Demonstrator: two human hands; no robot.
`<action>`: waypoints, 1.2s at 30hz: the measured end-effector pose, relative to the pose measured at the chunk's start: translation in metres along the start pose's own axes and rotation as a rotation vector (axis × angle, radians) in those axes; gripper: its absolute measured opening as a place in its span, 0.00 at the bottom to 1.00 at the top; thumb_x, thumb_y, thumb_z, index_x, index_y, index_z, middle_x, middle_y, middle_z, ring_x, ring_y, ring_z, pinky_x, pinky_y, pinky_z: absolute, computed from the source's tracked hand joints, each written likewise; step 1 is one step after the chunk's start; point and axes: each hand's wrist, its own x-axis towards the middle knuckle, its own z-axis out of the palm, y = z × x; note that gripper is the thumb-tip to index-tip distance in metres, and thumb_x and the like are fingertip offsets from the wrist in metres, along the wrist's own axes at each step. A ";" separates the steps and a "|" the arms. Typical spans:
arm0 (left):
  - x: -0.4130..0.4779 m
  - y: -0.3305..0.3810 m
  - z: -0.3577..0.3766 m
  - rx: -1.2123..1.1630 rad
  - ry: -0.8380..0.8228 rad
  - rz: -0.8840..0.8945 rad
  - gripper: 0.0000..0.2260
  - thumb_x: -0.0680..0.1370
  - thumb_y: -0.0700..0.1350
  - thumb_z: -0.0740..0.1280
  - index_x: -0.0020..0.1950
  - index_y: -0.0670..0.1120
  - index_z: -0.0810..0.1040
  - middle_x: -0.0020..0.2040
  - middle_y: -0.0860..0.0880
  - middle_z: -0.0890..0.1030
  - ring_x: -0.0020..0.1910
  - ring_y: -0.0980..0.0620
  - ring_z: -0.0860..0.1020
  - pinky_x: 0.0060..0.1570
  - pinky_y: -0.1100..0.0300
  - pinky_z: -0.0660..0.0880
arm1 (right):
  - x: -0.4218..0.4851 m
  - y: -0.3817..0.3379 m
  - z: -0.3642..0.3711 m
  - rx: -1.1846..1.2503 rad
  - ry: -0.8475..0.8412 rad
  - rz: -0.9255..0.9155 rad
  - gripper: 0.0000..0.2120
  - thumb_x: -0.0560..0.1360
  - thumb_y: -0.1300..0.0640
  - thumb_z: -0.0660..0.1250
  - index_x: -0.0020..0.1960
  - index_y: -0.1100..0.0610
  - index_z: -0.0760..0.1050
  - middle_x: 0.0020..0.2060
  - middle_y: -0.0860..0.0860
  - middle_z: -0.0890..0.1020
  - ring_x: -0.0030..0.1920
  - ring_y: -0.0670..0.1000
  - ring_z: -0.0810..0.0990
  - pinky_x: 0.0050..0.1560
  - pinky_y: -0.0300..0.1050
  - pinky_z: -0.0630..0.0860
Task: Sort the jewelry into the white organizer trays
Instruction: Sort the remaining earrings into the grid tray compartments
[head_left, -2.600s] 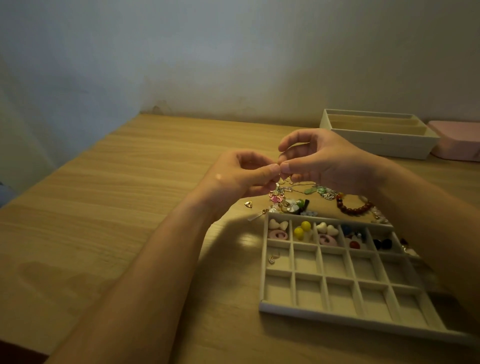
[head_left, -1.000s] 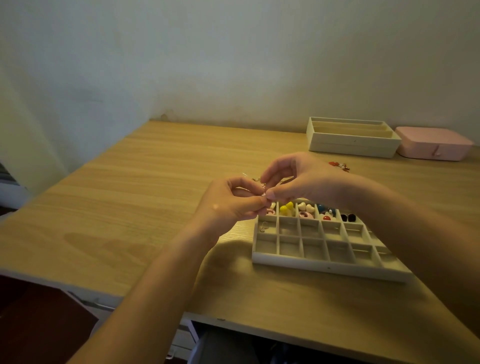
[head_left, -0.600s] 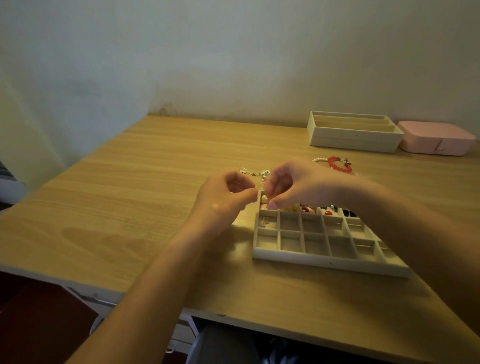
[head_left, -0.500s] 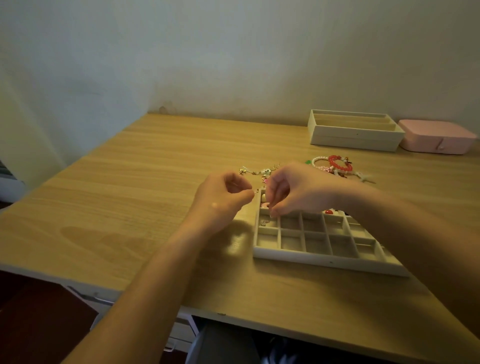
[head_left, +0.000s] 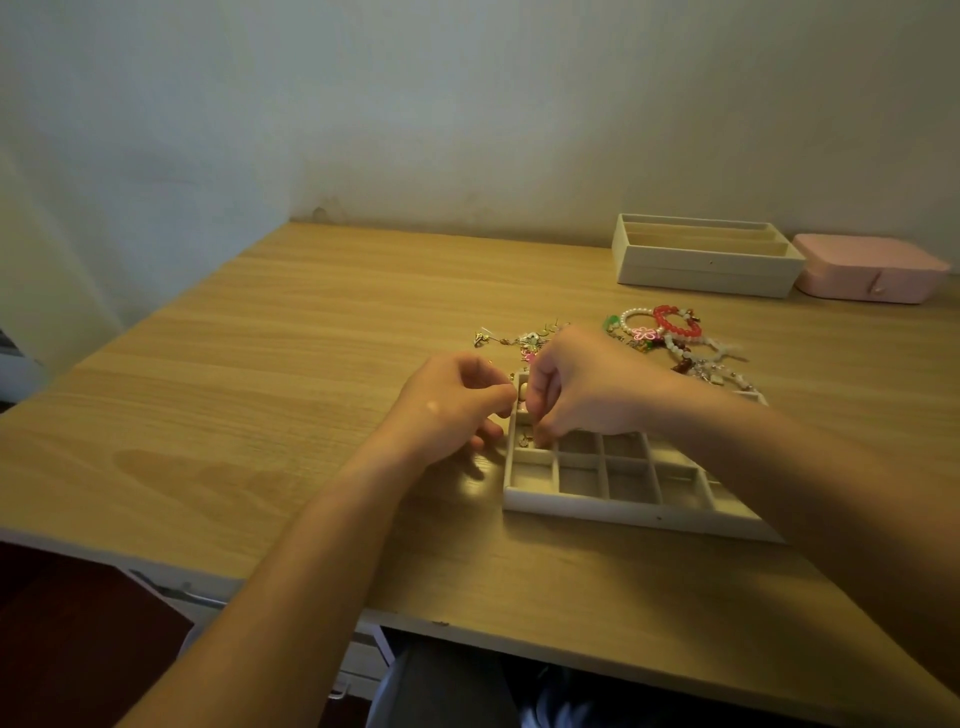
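A white grid tray (head_left: 631, 512) lies on the wooden table in front of me. My right hand (head_left: 587, 387) reaches down into the second compartment of its left column, fingertips pinched together beside a small gold earring (head_left: 525, 440). My left hand (head_left: 449, 408) hovers just left of the tray's edge with its fingers curled, and nothing shows in it. A bead (head_left: 522, 388) sits in the top-left compartment. My right hand hides most of the back row. Loose earrings (head_left: 530, 339) and bead bracelets (head_left: 670, 323) lie behind the tray.
A second white tray (head_left: 706, 271) with long slots stands at the back right, a pink box (head_left: 872, 267) beside it. The wall runs close behind them. The table's front edge (head_left: 291, 590) is near me, with drawers below.
My hands have separated and dropped from in front of me. The right hand has gone down into the tray's left column while the left has drawn aside. The camera has pulled back and tilted up.
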 end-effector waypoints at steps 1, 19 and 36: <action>0.000 0.001 -0.001 -0.010 -0.006 -0.003 0.01 0.77 0.39 0.70 0.47 0.42 0.80 0.39 0.46 0.83 0.32 0.49 0.81 0.27 0.60 0.75 | 0.000 -0.001 0.001 -0.012 0.001 0.013 0.10 0.65 0.63 0.81 0.37 0.52 0.82 0.33 0.48 0.84 0.38 0.49 0.84 0.41 0.48 0.81; -0.001 0.006 -0.008 -0.003 -0.084 -0.013 0.03 0.78 0.40 0.70 0.45 0.45 0.80 0.39 0.46 0.83 0.32 0.50 0.79 0.28 0.62 0.71 | -0.001 -0.022 0.010 -0.336 0.168 0.015 0.15 0.71 0.67 0.72 0.38 0.48 0.73 0.41 0.50 0.79 0.44 0.54 0.79 0.45 0.51 0.81; 0.003 0.009 -0.014 0.548 -0.221 0.189 0.23 0.77 0.37 0.63 0.36 0.65 0.81 0.42 0.45 0.82 0.42 0.42 0.78 0.46 0.53 0.75 | -0.013 -0.002 -0.013 0.012 -0.102 0.021 0.20 0.74 0.72 0.63 0.59 0.51 0.76 0.45 0.45 0.88 0.47 0.39 0.83 0.45 0.40 0.79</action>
